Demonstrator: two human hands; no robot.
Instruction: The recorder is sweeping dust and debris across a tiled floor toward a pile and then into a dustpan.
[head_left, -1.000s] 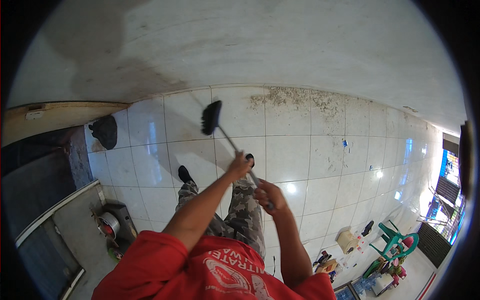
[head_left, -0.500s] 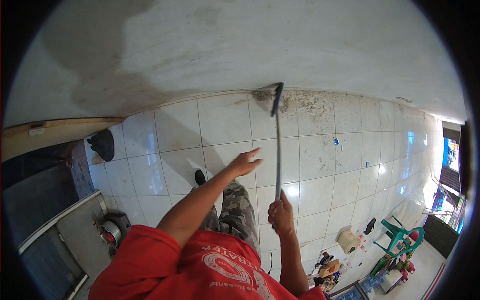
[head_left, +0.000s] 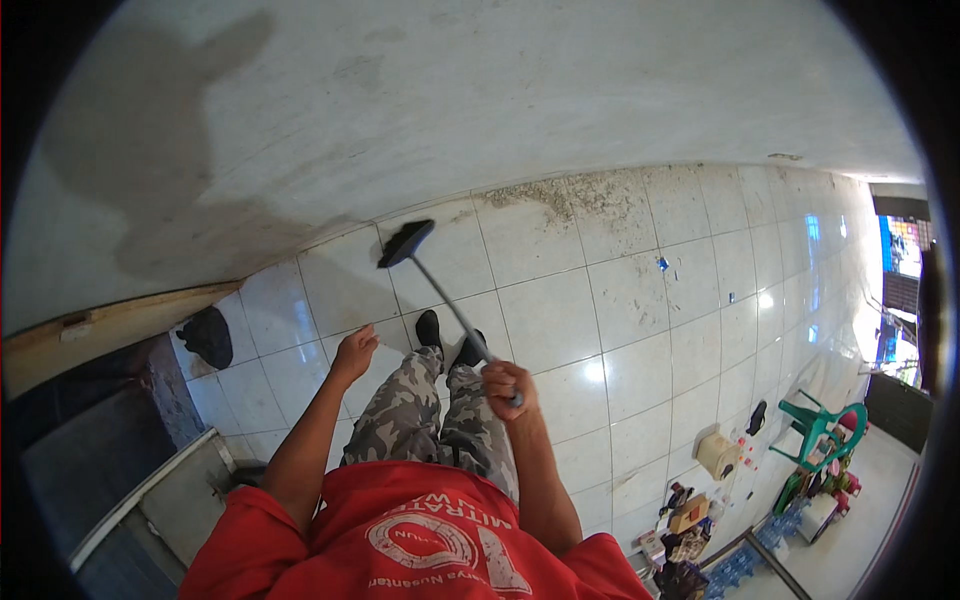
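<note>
My right hand (head_left: 509,388) is wrapped round the upper end of a broom's grey handle. The broom (head_left: 447,298) slants away to the far left, its dark bristle head (head_left: 408,243) over the white tiles near the foot of the wall. My left hand (head_left: 356,352) hangs free beside my left leg, holding nothing, its fingers loosely bent. Grey-brown dirt (head_left: 590,200) lies scattered along the wall's base, to the right of the broom head. A small blue scrap (head_left: 662,264) sits on the tiles further right.
A pale wall (head_left: 480,100) bounds the floor on the far side. A dark bundle (head_left: 206,338) lies at left by a doorway. To the right stand a green plastic chair (head_left: 822,432), a cream container (head_left: 717,455), a cardboard box (head_left: 688,514) and several water bottles (head_left: 745,570).
The broom head has swung left along the wall, away from the scattered dirt. My right hand has moved left with the handle, and my left hand has drawn back left and down.
</note>
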